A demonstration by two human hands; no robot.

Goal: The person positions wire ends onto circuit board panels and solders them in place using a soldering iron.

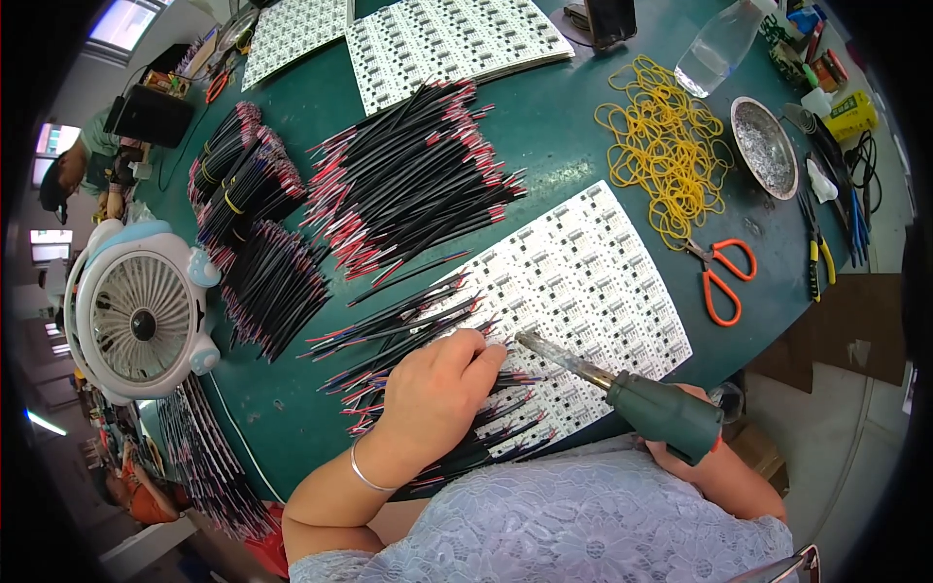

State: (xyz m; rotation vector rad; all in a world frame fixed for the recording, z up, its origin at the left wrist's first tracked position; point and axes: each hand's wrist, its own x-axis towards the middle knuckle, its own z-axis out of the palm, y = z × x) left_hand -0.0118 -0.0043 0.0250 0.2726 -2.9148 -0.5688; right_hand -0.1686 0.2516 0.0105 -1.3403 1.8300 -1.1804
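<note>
Left hand (437, 389) lying knuckles up on the white circuit panel (583, 291) at the near edge of the green bench (544, 126), fingers curled down and pressing the ends of black wires with red tips (408, 335) against the panel; whether anything is pinched between the fingertips cannot be told. Silver bangle at the left wrist.

Right hand (695, 452) closed around the dark green handle of a soldering iron (622, 389), mostly hidden beneath that handle. Iron tip resting on the panel just beside the left fingertips.

Large loose heap of wires (418, 175) beyond the panel, mid-bench. Banded wire bundles (243, 185) to its left. Small white fan (141, 311) at the left bench edge. Further white panels (447, 39) stacked at the far side. Pile of yellow rubber bands (666, 146) right of centre, with orange-handled scissors (724, 277) near it. Round metal dish (765, 146) and clear plastic bottle (714, 49) at the far right.
</note>
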